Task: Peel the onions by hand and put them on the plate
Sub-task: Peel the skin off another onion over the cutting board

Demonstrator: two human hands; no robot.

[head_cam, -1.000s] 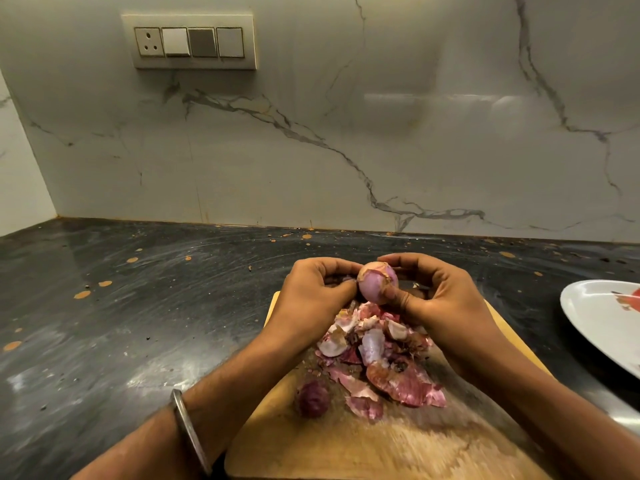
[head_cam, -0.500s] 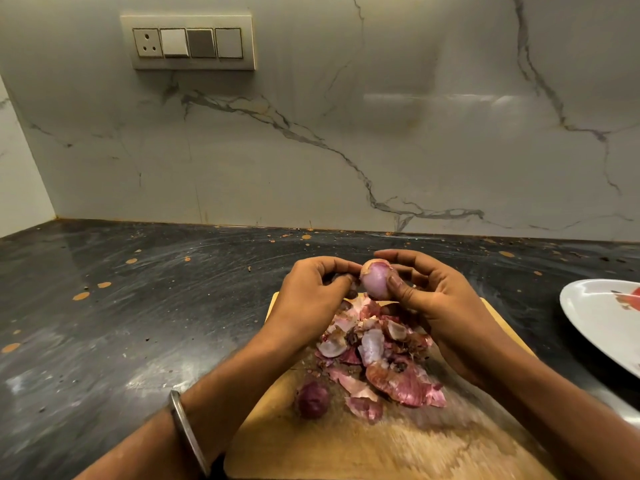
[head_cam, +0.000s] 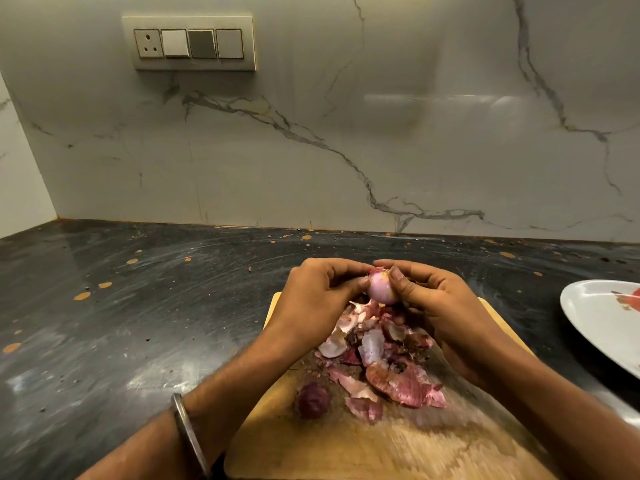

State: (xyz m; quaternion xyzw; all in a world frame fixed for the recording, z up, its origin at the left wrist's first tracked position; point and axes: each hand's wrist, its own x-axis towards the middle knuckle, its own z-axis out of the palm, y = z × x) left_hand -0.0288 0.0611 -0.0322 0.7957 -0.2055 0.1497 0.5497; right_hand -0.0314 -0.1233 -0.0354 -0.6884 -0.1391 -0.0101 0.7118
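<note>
A small pale purple onion (head_cam: 381, 289) is held above the wooden cutting board (head_cam: 363, 448), between both hands. My left hand (head_cam: 313, 303) pinches its left side with curled fingers. My right hand (head_cam: 436, 306) grips its right side, thumb pressed on the front. A heap of pink and white onion peels (head_cam: 384, 362) lies on the board under the hands. One dark unpeeled onion (head_cam: 313, 400) sits on the board near its left edge. A white plate (head_cam: 599, 323) lies at the right edge of view.
The board rests on a dark, speckled stone counter (head_cam: 138, 323). A marble wall with a switch panel (head_cam: 194, 43) stands behind. A metal bangle (head_cam: 190, 434) circles my left wrist. Something red shows on the plate's far edge.
The onion has turned slightly in my fingers and both hands have closed in around its top. The peels and the dark onion lie where they were.
</note>
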